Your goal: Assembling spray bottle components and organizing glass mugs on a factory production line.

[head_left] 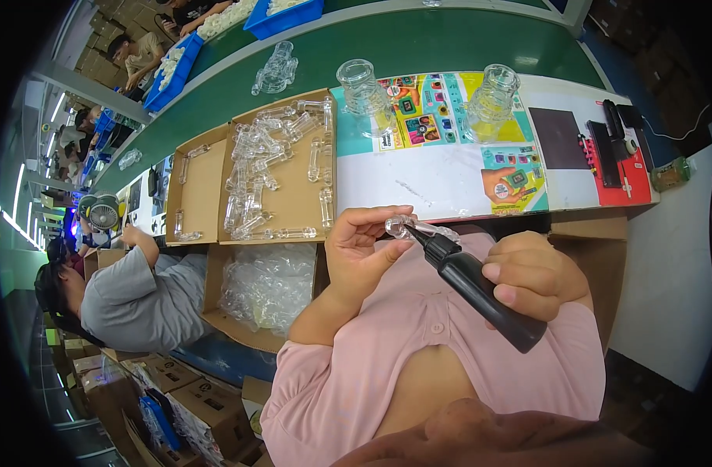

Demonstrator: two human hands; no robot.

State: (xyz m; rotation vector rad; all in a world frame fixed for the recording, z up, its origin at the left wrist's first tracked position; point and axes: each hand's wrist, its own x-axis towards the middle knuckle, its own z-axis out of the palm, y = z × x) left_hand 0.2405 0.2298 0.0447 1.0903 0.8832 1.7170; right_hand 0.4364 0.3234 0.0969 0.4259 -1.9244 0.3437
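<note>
My left hand [364,247] pinches a small clear plastic piece [399,226] between thumb and fingers, just in front of my chest. In my right hand [531,272] is a black squeeze bottle [488,300] with a narrow nozzle, tilted so that its tip points up and left. The nozzle tip meets or nearly meets the clear piece; I cannot tell whether they touch. More clear plastic pieces [259,159] lie heaped in a shallow cardboard tray [196,187] to the left of my hands.
Two clear jar-like parts [360,89] stand on the printed sheet [418,175] ahead. Another clear assembly [276,70] lies on the green table [309,58]. Below the tray, a carton holds clear plastic bags [266,284]. A co-worker in grey [146,292] sits at left.
</note>
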